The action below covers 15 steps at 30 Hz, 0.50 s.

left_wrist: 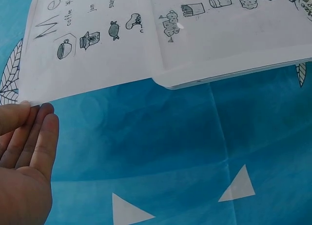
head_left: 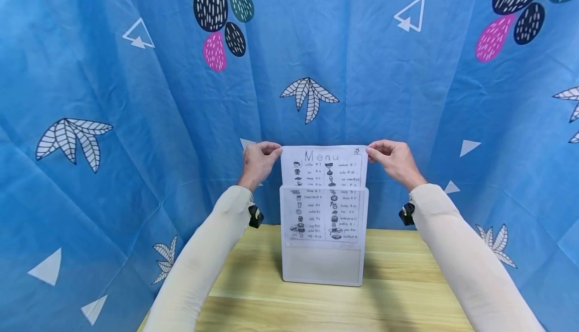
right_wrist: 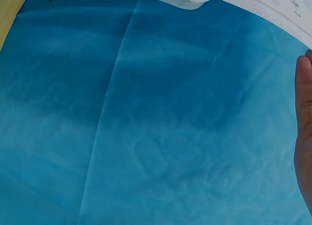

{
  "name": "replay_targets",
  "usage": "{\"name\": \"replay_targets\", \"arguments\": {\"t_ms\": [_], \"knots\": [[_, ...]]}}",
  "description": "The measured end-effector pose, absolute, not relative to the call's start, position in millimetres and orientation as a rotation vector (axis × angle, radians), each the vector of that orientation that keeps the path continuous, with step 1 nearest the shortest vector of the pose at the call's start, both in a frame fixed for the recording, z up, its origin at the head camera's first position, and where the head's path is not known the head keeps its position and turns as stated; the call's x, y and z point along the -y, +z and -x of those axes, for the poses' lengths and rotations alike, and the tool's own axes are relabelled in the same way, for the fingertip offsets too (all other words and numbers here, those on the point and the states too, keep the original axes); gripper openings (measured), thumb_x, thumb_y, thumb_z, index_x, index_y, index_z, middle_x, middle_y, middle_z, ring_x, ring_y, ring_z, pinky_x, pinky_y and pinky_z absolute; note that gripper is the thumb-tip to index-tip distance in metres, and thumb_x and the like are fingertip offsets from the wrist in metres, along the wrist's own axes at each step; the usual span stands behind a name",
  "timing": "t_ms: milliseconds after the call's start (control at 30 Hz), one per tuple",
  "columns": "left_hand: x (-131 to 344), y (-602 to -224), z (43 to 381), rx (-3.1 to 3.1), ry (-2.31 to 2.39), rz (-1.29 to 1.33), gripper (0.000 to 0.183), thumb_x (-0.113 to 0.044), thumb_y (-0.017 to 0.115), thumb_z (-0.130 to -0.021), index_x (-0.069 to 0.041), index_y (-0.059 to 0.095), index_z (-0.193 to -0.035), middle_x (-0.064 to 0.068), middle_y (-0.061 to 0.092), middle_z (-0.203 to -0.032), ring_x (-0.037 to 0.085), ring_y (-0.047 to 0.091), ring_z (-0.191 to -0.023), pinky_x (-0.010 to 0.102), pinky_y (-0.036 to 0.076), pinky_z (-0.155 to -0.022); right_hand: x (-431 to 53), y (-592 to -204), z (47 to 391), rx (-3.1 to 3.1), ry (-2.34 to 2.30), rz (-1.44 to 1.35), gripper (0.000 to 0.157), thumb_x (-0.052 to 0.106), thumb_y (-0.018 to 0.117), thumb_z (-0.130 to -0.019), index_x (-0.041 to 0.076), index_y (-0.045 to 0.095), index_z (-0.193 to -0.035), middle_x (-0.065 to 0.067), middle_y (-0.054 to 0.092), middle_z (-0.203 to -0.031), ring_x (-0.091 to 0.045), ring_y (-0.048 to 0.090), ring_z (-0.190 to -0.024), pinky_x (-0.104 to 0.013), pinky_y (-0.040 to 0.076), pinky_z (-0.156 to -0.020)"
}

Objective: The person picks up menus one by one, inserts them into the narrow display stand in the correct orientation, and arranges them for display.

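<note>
A paper menu (head_left: 321, 169), hand-drawn with small food pictures and prices, stands partly inside a clear holder (head_left: 323, 266) with a pale frame. Its top part sticks out above the holder's upper edge, while the lower part shows through the front, ending above the holder's bottom. My left hand (head_left: 261, 161) pinches the paper's top left corner between thumb and fingers. At the top right corner, my right hand (head_left: 393, 160) pinches the sheet the same way. In the right wrist view only an edge of that hand (right_wrist: 304, 122) shows, beside the paper.
Below the holder lies a light wooden table (head_left: 253, 287). A blue patterned curtain (head_left: 312, 35) hangs behind the table and along both sides, close behind the hands. A small black wrist camera (head_left: 256, 216) is worn on the left sleeve, another (head_left: 407, 214) on the right.
</note>
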State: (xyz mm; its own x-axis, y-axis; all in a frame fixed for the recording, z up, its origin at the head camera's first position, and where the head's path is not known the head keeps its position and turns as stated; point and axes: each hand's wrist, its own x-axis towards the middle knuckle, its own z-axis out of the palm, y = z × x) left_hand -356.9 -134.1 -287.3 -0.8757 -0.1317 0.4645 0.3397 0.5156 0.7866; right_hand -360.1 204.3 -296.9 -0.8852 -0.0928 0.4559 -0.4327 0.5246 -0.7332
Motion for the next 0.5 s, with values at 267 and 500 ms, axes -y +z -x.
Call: {"name": "replay_targets", "arguments": {"t_ms": [267,500], "knots": [[133.6,-290.8,356.4,2.281,-1.336,0.168,0.017,-0.019,0.069,-0.097,-0.005,0.076,-0.103,0.010,0.071,-0.098,0.025,0.062,-0.094,0.041,0.054,-0.083,-205.3,-301.1,360.6,2.400,1.324,-0.446,0.034,0.033,0.062,-0.100,0.002,0.071,-0.111,-0.016,0.072,-0.104,-0.016,0.070,-0.090,-0.046,0.050,-0.094],[133.6,-293.9,355.9,2.285,-1.346,0.162,0.017,-0.019,0.069,-0.097,-0.005,0.076,-0.103,0.010,0.071,-0.098,0.024,0.062,-0.094,0.041,0.054,-0.085,-205.8,-304.1,360.5,2.412,1.327,-0.444,0.034,0.034,0.062,-0.100,0.003,0.071,-0.110,-0.016,0.072,-0.104,-0.027,0.069,-0.095,-0.047,0.049,-0.094]]}}
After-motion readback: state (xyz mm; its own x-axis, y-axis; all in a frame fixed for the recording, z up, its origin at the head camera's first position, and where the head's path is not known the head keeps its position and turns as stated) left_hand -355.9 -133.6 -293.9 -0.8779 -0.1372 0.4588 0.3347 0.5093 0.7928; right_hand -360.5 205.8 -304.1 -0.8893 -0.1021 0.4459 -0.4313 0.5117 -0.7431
